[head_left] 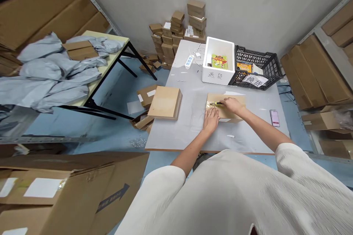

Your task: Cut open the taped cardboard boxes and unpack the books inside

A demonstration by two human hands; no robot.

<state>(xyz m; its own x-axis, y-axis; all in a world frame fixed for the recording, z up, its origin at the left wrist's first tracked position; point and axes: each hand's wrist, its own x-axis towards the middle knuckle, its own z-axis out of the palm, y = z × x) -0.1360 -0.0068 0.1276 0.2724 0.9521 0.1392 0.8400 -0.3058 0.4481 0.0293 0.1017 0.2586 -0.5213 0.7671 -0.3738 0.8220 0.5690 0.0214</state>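
In front of you stretches the grey table (187, 136). Take the taped carton on it as your clock's centre. At 1 to 2 o'clock sits the black crate (257, 68), holding packets; at 12, touching it, the white foam bin (218, 75) holds a green-and-yellow packet. The untaped-looking carton (165, 102) lies at 9, well apart. The taped carton (226, 113) itself lies flat near your side of the table, right under your hands. Your left grip (211, 119) is unclosed, fingers laid on its 8 o'clock corner. Your right grip (231, 104) is closed around the slim yellow-and-black tool, above its top. At 3 lies the phone (274, 118). Smallest, the slim yellow-and-black tool (215, 103) points to 9, over shiny tape (211, 102).
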